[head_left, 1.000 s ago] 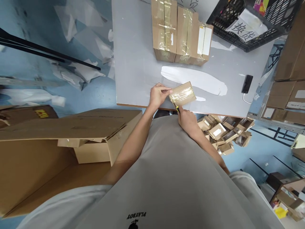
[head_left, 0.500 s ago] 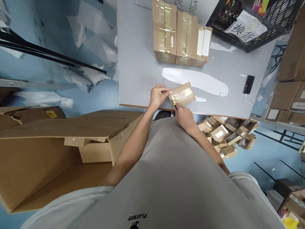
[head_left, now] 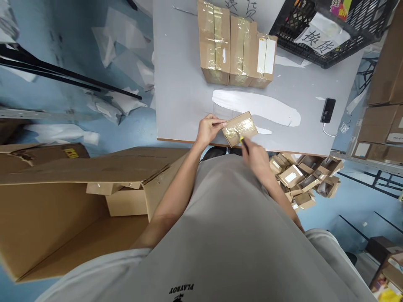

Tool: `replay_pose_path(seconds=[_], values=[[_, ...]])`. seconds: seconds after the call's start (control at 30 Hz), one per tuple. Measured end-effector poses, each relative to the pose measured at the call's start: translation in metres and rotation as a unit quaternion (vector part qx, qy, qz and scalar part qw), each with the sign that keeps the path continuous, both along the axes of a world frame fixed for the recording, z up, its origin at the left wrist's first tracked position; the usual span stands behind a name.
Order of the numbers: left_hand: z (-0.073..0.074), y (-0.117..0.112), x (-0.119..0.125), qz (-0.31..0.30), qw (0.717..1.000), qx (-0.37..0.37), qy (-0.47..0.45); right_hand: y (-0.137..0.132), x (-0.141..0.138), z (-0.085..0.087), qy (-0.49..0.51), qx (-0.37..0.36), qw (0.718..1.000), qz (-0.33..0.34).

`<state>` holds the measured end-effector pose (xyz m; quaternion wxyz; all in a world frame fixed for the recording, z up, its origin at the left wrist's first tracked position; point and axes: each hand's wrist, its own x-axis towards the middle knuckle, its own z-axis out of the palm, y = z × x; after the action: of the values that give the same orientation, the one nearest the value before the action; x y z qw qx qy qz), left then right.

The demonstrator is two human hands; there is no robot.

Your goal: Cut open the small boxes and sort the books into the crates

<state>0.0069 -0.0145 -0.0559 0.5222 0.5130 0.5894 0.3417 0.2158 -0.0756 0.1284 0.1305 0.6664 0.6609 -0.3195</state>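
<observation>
A small taped cardboard box (head_left: 239,127) rests near the front edge of the grey table (head_left: 179,92). My left hand (head_left: 208,128) pinches its left end and holds it steady. My right hand (head_left: 255,156), slightly blurred, is closed round a yellow-and-black cutter (head_left: 242,140) whose tip touches the box's near edge.
Three taller taped boxes (head_left: 236,46) stand in a row at the back of the table. A black crate (head_left: 327,29) with a paper note sits at the back right. A phone (head_left: 327,110) lies at the right. Large open cartons (head_left: 94,180) stand left, small empty boxes (head_left: 302,176) lie piled on the floor right.
My right hand with the cutter has slid right along the small box's near edge. The left hand has kept its hold.
</observation>
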Motion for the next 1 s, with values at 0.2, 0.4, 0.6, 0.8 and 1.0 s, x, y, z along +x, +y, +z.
replay_pose_path(seconds=[0.2, 0.4, 0.6, 0.8, 1.0], values=[[0.009, 0.022, -0.002, -0.06, 0.996, 0.044, 0.056, 0.006, 0.051, -0.057, 0.073, 0.153, 0.973, -0.154], [0.035, 0.018, 0.018, -0.095, 0.97, 0.144, 0.171, -0.017, 0.051, -0.077, 0.105, 0.144, 0.97, -0.167], [0.051, -0.005, 0.066, -0.252, 0.925, 0.226, 0.171, -0.017, 0.055, -0.07, 0.068, 0.101, 0.978, -0.167], [0.044, -0.009, 0.069, -0.262, 0.924, 0.223, 0.166, -0.014, 0.048, -0.064, 0.078, 0.09, 0.984, -0.131], [0.036, -0.011, 0.065, -0.264, 0.922, 0.238, 0.155, -0.012, 0.038, -0.066, 0.044, 0.077, 0.988, -0.129]])
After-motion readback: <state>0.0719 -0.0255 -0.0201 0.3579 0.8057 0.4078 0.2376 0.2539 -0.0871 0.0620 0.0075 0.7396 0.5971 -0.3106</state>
